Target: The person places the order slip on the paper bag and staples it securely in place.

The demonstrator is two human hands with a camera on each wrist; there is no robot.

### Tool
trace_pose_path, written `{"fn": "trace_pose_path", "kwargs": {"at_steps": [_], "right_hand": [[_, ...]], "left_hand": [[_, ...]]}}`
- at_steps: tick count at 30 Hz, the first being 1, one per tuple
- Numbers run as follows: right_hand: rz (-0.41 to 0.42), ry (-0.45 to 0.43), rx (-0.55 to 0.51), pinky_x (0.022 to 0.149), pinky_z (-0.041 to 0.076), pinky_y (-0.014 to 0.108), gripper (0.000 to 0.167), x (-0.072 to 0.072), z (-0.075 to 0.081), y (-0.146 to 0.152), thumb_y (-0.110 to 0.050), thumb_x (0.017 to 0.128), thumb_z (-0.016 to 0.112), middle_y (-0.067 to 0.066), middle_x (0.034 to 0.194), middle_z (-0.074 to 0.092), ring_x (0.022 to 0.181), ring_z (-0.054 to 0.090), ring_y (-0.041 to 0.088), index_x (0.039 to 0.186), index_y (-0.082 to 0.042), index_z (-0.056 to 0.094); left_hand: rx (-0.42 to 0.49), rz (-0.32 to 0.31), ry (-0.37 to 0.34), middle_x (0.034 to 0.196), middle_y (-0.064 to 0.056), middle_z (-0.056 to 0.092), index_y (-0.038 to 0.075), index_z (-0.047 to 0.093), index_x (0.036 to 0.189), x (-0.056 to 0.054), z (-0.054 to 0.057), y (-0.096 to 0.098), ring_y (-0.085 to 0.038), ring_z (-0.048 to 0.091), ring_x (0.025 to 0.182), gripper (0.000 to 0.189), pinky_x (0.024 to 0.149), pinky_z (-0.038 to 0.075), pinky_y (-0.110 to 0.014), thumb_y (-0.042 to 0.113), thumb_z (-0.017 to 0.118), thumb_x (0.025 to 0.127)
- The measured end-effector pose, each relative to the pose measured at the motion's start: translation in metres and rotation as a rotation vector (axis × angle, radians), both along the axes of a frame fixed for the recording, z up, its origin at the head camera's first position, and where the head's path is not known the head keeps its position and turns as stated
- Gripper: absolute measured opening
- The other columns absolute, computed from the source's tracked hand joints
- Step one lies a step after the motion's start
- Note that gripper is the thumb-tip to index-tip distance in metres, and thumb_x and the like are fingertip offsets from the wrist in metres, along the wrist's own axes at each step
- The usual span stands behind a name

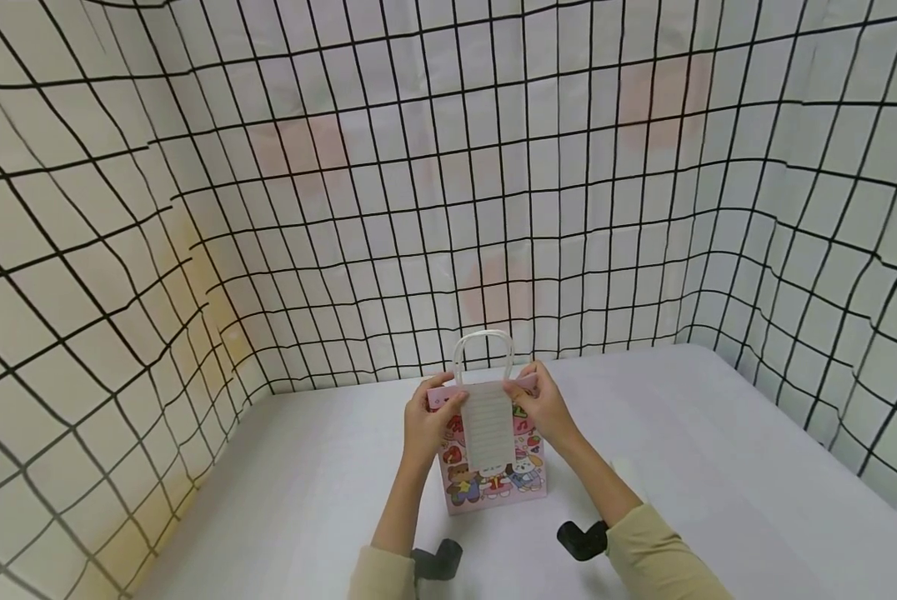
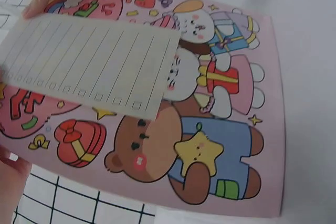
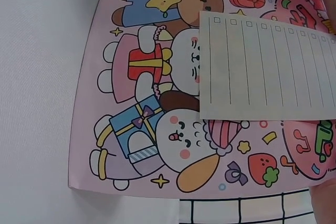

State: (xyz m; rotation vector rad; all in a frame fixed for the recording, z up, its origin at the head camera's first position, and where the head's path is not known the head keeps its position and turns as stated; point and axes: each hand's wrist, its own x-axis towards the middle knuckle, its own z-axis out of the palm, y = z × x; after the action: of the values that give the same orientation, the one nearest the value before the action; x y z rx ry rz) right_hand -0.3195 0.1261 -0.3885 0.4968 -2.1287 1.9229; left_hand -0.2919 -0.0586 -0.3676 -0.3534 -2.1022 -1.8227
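A pink paper gift bag [image 1: 456, 492] with cartoon animals stands upright on the white table, its white handle [image 1: 484, 333] arching above. Against its front lies a lined paper slip [image 1: 489, 429] with a row of small checkboxes, covering part of the printed design. My left hand [image 1: 428, 421] pinches the bag's top left edge, thumb in front at the slip's upper corner. On the other side my right hand [image 1: 544, 408] pinches the top right edge, its thumb at the slip's other upper corner. Both wrist views show the slip [image 2: 94, 61] hanging over the printed bear, rabbit and dog [image 3: 181, 135].
The white table [image 1: 306, 483] runs back to a white wall curtain with a black grid [image 1: 418, 208], which also closes off both sides. Black wrist-worn pieces [image 1: 582, 540] sit by both forearms, close over the table. A small pale object [image 1: 627, 473] lies beside the right forearm.
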Motion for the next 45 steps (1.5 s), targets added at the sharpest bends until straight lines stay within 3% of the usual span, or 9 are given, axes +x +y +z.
{"fn": "trace_pose_path", "kwargs": {"at_steps": [3, 11, 19, 30, 39, 45], "right_hand": [[0.000, -0.008, 0.001, 0.064, 0.047, 0.022, 0.024, 0.000, 0.001, 0.000, -0.017, 0.090, 0.055, 0.011, 0.086, 0.056, 0.071, 0.056, 0.008, 0.092, -0.003, 0.035], [-0.029, -0.019, 0.017, 0.060, 0.047, 0.023, 0.026, 0.001, 0.003, 0.000, -0.018, 0.089, 0.056, 0.014, 0.087, 0.058, 0.069, 0.057, 0.010, 0.092, -0.003, 0.036], [-0.036, -0.023, 0.020, 0.060, 0.046, 0.021, 0.027, 0.001, 0.002, 0.002, -0.020, 0.089, 0.058, 0.010, 0.083, 0.056, 0.068, 0.054, 0.009, 0.093, -0.003, 0.037], [-0.044, -0.032, 0.046, 0.058, 0.044, 0.022, 0.025, 0.000, 0.002, 0.002, -0.019, 0.089, 0.057, 0.003, 0.079, 0.053, 0.066, 0.050, 0.010, 0.095, -0.003, 0.039], [-0.049, -0.014, 0.054, 0.059, 0.044, 0.023, 0.021, 0.022, 0.021, -0.003, -0.012, 0.090, 0.055, 0.002, 0.078, 0.049, 0.067, 0.049, 0.012, 0.091, -0.001, 0.037], [-0.054, -0.050, 0.044, 0.060, 0.043, 0.022, 0.021, 0.015, 0.015, -0.001, -0.014, 0.089, 0.056, 0.003, 0.079, 0.050, 0.068, 0.050, 0.015, 0.092, -0.002, 0.038]], "left_hand": [[0.009, -0.047, -0.015, 0.095, -0.019, 0.063, -0.001, 0.060, 0.109, -0.002, 0.000, -0.004, -0.003, 0.056, 0.068, 0.032, 0.060, 0.047, -0.018, 0.010, 0.067, 0.081], [0.032, -0.127, -0.025, 0.091, -0.005, 0.059, -0.008, 0.062, 0.091, -0.007, 0.002, -0.007, -0.004, 0.056, 0.069, 0.020, 0.058, 0.045, -0.017, 0.009, 0.066, 0.081], [0.037, -0.149, -0.090, 0.086, -0.024, 0.068, -0.007, 0.064, 0.098, -0.006, 0.004, -0.008, -0.010, 0.062, 0.062, 0.025, 0.055, 0.049, -0.020, 0.011, 0.066, 0.082], [0.061, -0.191, -0.104, 0.084, -0.022, 0.068, -0.009, 0.063, 0.096, -0.006, 0.004, -0.010, -0.010, 0.063, 0.060, 0.023, 0.054, 0.049, -0.020, 0.009, 0.065, 0.082], [0.055, -0.191, -0.110, 0.083, -0.016, 0.069, -0.007, 0.063, 0.099, -0.006, 0.002, -0.010, -0.009, 0.063, 0.062, 0.025, 0.056, 0.049, -0.021, 0.010, 0.066, 0.081], [0.052, -0.204, -0.101, 0.086, -0.017, 0.069, -0.006, 0.062, 0.102, -0.006, 0.003, -0.010, -0.008, 0.063, 0.064, 0.026, 0.057, 0.050, -0.021, 0.008, 0.067, 0.081]]}}
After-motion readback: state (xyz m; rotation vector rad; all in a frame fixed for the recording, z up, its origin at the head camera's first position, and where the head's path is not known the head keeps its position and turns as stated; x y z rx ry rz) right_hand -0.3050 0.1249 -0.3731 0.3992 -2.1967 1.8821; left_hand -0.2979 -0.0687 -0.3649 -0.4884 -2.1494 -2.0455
